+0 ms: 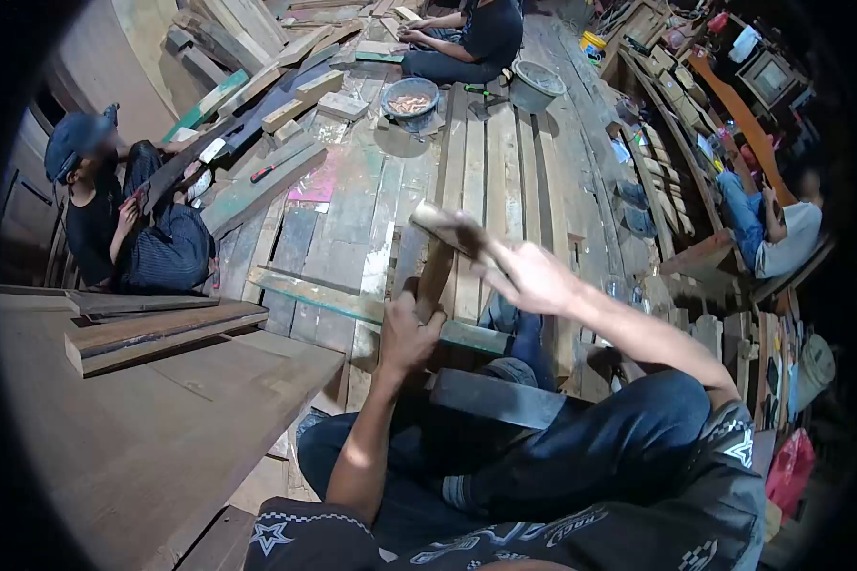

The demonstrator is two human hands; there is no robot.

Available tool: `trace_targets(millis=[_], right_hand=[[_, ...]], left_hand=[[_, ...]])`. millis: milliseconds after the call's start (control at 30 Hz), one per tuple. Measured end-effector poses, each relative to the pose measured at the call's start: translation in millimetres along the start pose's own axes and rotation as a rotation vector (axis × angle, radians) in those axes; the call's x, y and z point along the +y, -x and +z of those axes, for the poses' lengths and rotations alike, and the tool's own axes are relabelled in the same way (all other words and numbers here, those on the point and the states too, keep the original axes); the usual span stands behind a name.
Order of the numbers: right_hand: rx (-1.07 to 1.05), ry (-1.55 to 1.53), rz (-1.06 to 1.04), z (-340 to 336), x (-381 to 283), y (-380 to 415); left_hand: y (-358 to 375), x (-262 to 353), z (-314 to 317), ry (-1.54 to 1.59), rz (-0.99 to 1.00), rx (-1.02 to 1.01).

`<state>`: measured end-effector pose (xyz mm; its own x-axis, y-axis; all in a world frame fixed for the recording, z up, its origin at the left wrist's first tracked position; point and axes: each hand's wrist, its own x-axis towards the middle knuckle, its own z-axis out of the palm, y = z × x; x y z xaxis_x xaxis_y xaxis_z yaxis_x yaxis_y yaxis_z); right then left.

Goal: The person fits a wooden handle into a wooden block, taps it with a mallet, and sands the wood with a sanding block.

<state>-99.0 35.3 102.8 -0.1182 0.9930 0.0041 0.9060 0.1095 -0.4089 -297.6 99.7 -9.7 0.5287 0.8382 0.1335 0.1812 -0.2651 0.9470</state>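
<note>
My left hand (411, 335) is wrapped round the lower end of an upright brown wooden piece (435, 278), held out in front of my knees. My right hand (535, 276) is closed on a short, pale-ended wooden block (438, 225). That block lies across the top of the upright piece and overlaps it in this view. The right fingers hide part of the block, and its exact kind I cannot tell. Below the hands, a dark grey rectangular bar (497, 398) rests across my lap.
Long planks (486, 162) run along the floor ahead. A bucket (537, 88) and a basin (409, 101) of small wood pieces stand beyond. One person (129, 205) sits at left with a saw, another (467, 43) at the back, a third (781, 224) at right. A wooden table (190, 409) is near left.
</note>
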Motion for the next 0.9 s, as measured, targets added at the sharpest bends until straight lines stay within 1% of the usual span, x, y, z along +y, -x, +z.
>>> trace_targets(millis=[33, 67, 100, 133, 167, 200, 233, 267, 300, 367, 433, 467, 533, 567, 633, 700, 767, 900], right_hand=[[0.045, -0.031, -0.008, -2, 0, 4], [0.041, -0.025, -0.081, 10, 4, 8], [0.040, -0.012, -0.157, 16, -3, 10], [-0.173, -0.032, 0.050, 16, -12, 18], [-0.239, 0.060, 0.029, 18, -12, 19], [-0.156, 0.044, -0.010, 14, -7, 18], [-0.076, 0.019, -0.046, 10, -1, 16], [0.038, -0.066, 0.025, 11, 9, 13], [0.062, -0.154, 0.143, 0, 5, 10], [0.167, -0.216, 0.183, -6, 11, 5], [0.416, -0.222, 0.110, 17, 22, 4], [0.344, -0.293, 0.202, 15, 13, 5], [0.203, -0.412, 0.397, 12, -6, 7], [0.201, -0.437, 0.404, 14, -9, 8], [0.200, -0.520, 0.422, 15, -11, 7], [0.289, -0.596, 0.328, 34, 7, 7], [0.266, -0.689, 0.469, 40, 9, 8], [0.335, -1.101, 0.484, 27, -8, 8]], left_hand=[[2, 4, -1, -0.076, -0.035, -0.036], [2, 13, -5, -0.149, -0.131, -0.081], [3, 4, -2, -0.136, -0.088, -0.098], [6, -15, 2, -0.121, -0.043, -0.112], [3, -11, 1, -0.103, 0.001, -0.124], [1, -8, -1, 0.021, 0.043, -0.123], [1, -6, -2, -0.007, 0.013, -0.123], [1, 6, -5, -0.038, -0.021, -0.130], [3, 11, -6, -0.072, -0.055, -0.138], [2, 8, -4, -0.085, 0.022, -0.120], [5, 2, -2, -0.140, 0.118, -0.100], [2, -3, -1, -0.044, 0.050, -0.197], [1, 4, -4, -0.012, 0.061, -0.262], [1, 5, -5, 0.002, 0.063, -0.295], [1, 2, -5, 0.005, 0.062, -0.284], [1, 2, -2, 0.036, 0.021, -0.286], [2, 6, 3, 0.091, -0.007, -0.269], [1, 3, 7, 0.143, 0.002, -0.286]])
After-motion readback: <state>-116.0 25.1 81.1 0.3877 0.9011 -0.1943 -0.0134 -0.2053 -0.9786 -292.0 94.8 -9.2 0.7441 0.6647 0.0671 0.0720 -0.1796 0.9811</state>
